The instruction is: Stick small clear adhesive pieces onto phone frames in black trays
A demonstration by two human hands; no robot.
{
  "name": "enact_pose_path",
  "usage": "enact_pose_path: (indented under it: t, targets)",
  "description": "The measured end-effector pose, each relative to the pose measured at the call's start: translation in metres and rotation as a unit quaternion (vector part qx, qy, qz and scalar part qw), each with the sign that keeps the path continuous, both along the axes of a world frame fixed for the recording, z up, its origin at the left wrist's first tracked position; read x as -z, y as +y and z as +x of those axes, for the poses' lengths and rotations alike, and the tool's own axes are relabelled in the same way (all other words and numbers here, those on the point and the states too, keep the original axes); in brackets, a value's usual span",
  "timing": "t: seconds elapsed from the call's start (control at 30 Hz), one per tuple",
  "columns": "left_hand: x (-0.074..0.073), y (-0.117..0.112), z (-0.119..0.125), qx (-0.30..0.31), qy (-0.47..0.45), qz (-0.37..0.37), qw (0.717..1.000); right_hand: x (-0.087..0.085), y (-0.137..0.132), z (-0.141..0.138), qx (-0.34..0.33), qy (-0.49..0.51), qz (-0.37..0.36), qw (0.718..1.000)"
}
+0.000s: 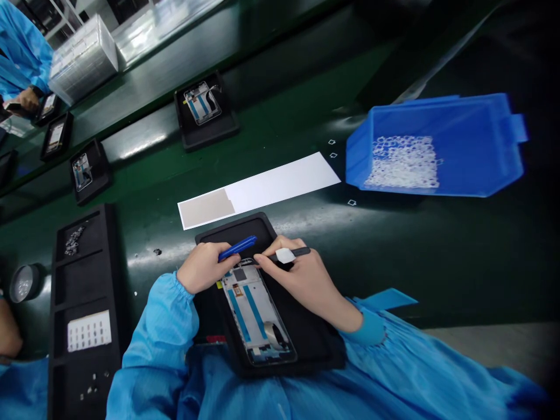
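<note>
A phone frame [247,303] with blue strips and a curled dark flex cable lies in a black tray [306,326] in front of me. My left hand [205,265] is closed around a slim blue plastic tool [237,248] at the frame's upper left edge. At the upper right edge, my right hand [301,274] pinches a slim dark tool wrapped in white [286,255], its tip by the top of the frame. The exact kind of either tool is hard to make out. Fingers partly cover the frame's top end.
Right of the tray, a blue bin [472,146] holds many small white rings. A white strip [284,181] lies beyond the tray. On the left stands a black compartment tray [81,280] with small parts. More phone trays [210,131] line the bench; a co-worker's hand [28,99] shows far left.
</note>
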State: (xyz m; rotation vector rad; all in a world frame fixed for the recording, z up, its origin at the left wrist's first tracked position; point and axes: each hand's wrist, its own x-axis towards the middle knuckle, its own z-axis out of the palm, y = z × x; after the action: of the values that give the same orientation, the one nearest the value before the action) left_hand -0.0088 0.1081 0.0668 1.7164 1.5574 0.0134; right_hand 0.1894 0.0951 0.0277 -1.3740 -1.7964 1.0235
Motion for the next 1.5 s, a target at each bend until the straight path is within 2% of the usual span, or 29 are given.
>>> enact_pose_path:
  t: [0.27,0.57,0.7,0.97,1.1,1.17,1.23,1.3,1.37,1.43,1.5]
  targets:
    - [-0.004,-0.002,0.004,0.017,0.036,0.009,0.999,0.0,0.0,0.001,0.002,-0.004,0.006,1.0]
    - [-0.008,-0.006,0.016,0.059,0.166,0.031,0.984,0.001,-0.001,0.003,0.0,0.014,0.032,0.999]
    - [-0.009,-0.006,0.016,0.064,0.175,0.026,0.982,0.003,-0.002,0.004,-0.007,0.013,0.044,0.999]
    - [-0.006,-0.005,0.015,0.049,0.163,0.02,0.985,-0.005,0.0,-0.003,-0.031,-0.029,0.058,0.997]
    - [-0.006,-0.01,0.016,0.034,0.146,0.035,0.988,-0.002,-0.001,-0.003,-0.036,-0.022,0.086,0.995]
    - [-0.007,-0.023,0.012,-0.005,0.104,0.062,0.993,0.001,-0.001,0.0,-0.025,0.005,0.084,0.996]
    - [-0.006,-0.045,0.003,-0.09,0.052,0.115,0.988,0.005,-0.002,0.004,0.012,0.055,0.068,0.996]
    - [-0.002,-0.077,-0.008,-0.196,0.031,0.172,0.965,0.009,-0.002,0.007,0.061,0.115,0.047,0.99]
    - [0.004,-0.113,-0.014,-0.261,0.058,0.192,0.944,0.012,-0.002,0.008,0.094,0.162,0.029,0.982]
    - [0.013,-0.146,-0.013,-0.259,0.071,0.165,0.949,0.014,-0.002,0.006,0.108,0.191,0.013,0.975]
    - [0.024,-0.17,-0.005,-0.23,0.031,0.123,0.965,0.015,-0.002,0.002,0.115,0.211,-0.009,0.971]
